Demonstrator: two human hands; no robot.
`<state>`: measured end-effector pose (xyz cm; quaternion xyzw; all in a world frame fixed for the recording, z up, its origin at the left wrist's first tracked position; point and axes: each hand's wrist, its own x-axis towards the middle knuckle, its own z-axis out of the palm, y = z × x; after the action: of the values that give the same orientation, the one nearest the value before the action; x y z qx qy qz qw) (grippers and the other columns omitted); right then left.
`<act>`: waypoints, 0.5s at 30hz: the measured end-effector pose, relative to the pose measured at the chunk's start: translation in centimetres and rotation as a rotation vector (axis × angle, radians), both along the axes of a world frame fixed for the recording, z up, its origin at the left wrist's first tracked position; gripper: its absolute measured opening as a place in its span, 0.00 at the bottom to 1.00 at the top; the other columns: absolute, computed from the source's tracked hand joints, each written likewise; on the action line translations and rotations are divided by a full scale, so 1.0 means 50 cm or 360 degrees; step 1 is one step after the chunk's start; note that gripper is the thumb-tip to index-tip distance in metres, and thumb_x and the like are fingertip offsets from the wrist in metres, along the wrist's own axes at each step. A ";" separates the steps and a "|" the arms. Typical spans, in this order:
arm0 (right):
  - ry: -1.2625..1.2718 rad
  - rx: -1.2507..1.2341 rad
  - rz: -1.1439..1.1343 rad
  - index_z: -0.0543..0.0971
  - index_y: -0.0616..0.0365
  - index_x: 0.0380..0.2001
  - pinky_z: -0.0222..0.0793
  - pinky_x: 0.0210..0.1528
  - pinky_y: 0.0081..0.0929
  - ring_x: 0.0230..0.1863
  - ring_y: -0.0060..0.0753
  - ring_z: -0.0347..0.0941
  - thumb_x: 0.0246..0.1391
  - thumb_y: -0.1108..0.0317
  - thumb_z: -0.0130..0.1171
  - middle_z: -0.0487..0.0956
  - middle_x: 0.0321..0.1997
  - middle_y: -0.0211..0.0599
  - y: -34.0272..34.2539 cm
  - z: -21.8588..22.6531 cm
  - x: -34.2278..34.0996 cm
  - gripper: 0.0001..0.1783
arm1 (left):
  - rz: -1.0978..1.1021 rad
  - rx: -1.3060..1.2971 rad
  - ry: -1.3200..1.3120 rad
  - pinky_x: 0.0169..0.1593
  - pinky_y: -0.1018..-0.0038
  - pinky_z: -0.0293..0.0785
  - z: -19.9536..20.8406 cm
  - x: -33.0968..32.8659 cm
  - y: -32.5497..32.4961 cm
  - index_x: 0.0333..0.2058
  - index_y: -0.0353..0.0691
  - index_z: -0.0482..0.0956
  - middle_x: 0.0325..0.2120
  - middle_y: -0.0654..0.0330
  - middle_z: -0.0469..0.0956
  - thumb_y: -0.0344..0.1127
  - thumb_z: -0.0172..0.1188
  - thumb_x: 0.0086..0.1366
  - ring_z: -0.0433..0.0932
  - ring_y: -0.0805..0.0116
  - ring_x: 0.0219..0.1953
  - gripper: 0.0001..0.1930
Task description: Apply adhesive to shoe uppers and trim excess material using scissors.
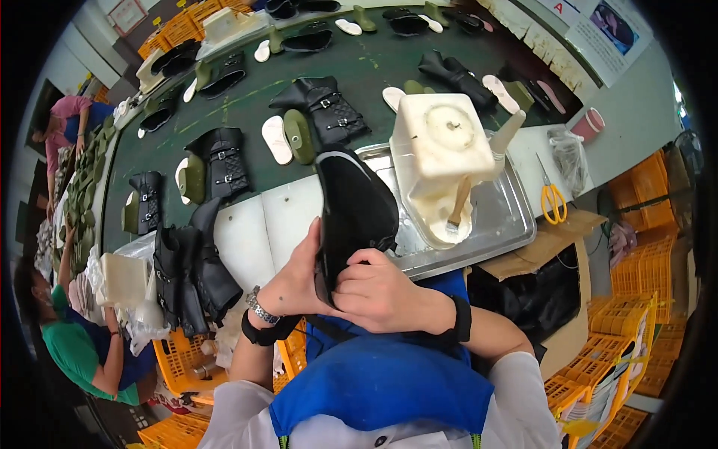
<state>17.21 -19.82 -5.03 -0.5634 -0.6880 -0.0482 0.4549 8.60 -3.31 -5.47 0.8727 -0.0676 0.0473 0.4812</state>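
Note:
A black boot (357, 202) stands in front of my body with its wide shaft opening tilted toward me. My left hand (293, 280) grips the boot's left side, thumb up along the edge. Curled fingers of my right hand (374, 292) close on the near edge of the shaft; the fingertips are partly hidden. Just right of the boot sits a metal tray (516, 224). On it rests a cream-coloured plastic container (441, 138) with white paste in its open lower mouth. A brush (458, 206) leans in that paste.
Black boots (224, 161), green pieces (299, 138) and pale insoles (277, 141) lie in rows on a dark green conveyor belt (247, 112). Yellow-handled scissors (552, 198) lie right of the tray. Orange crates (643, 269) stand at right. Two people work at left, one in green (78, 352).

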 end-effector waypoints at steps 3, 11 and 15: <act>-0.0026 0.0021 0.0012 0.74 0.58 0.24 0.60 0.45 0.31 0.30 0.31 0.69 0.41 0.68 0.60 0.72 0.24 0.31 -0.006 -0.003 0.000 0.07 | 0.0005 0.0167 -0.0054 0.58 0.66 0.57 -0.023 -0.004 0.006 0.59 0.29 0.44 0.52 0.46 0.60 0.47 0.79 0.25 0.62 0.54 0.54 0.65; 0.0074 -0.0150 -0.0268 0.76 0.59 0.32 0.62 0.47 0.34 0.35 0.35 0.70 0.42 0.66 0.61 0.74 0.31 0.35 -0.054 -0.014 0.004 0.12 | 0.0323 0.0078 -0.0156 0.53 0.67 0.64 -0.035 -0.013 0.004 0.57 0.31 0.51 0.47 0.46 0.66 0.41 0.77 0.27 0.69 0.52 0.49 0.58; 0.0305 -0.0100 -0.0470 0.76 0.60 0.38 0.64 0.50 0.38 0.46 0.43 0.69 0.41 0.69 0.62 0.74 0.41 0.42 -0.096 -0.008 0.042 0.17 | 0.0334 0.0160 -0.0258 0.55 0.67 0.63 0.000 -0.008 0.018 0.57 0.31 0.52 0.51 0.46 0.65 0.38 0.76 0.30 0.68 0.55 0.52 0.55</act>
<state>19.31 -24.63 -5.43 -0.6743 -0.5523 -0.0390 0.4886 8.19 -2.43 -5.45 0.8913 -0.0170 0.1642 0.4222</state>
